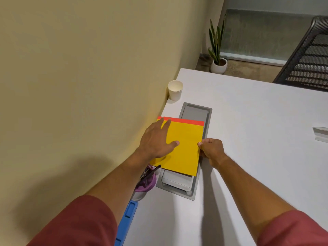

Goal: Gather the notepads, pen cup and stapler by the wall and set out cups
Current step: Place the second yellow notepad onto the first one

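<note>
A yellow notepad with a red top strip (188, 139) lies on the white table (248, 157) against the wall, over the grey cable hatch (195, 110). A second red edge peeks out under its far left corner. My left hand (156, 141) rests flat on the pad's left side, fingers spread. My right hand (212, 150) pinches the pad's right edge. A purple pen cup (146, 181) with pens stands by the wall under my left forearm. A blue stapler (126, 221) lies nearer me along the wall. A white paper cup (175, 90) stands upright further along the wall.
A potted plant (217, 50) stands on the floor beyond the table's far corner. A black mesh chair (308, 55) is at the far right. A clear acrylic object (320, 133) lies at the right edge of the table.
</note>
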